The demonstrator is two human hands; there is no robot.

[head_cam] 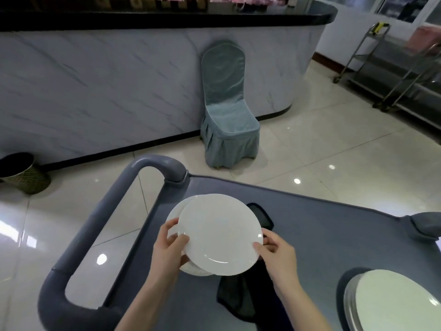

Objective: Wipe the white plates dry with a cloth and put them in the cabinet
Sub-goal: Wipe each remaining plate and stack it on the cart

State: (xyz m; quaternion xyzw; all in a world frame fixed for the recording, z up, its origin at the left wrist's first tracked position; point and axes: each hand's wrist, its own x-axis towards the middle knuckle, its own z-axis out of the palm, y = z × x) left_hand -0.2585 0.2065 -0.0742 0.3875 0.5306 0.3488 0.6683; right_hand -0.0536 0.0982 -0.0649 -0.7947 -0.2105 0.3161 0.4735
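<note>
Top white plate (219,235) sits over the grey tabletop (322,237) of a cart, nr the handle end. It lies on a second plate (173,217) that pokes out to the left beneath it. Can't tell if the lower one rests on the tabletop or is lifted. Left hand (170,249) grips the left rim, thumb on top, fingers curled under. Right hand (278,253) pinches the right rim the same way. Dark cloth (238,299) shows behind the plates & again below them, nearer the person; can't tell if the right hand also holds it.

Handling, as a judgement: glazed ceramic, so stiff, fairly heavy, brittle, and prob. chips at the edge if knocked vs. the plate below. The glossy face looks slick, more so if wet, so the safe hold is a rim pinch on both sides w/ thumb above & fingers below, plate level. The two plates are offset and could slide on each other; better to separate them before wiping.

Further out: plate stack (393,304) at the tabletop's near right corner, cart handle (78,235) to the left, covered chair (226,115) by the counter, bin (21,173) on the floor.
</note>
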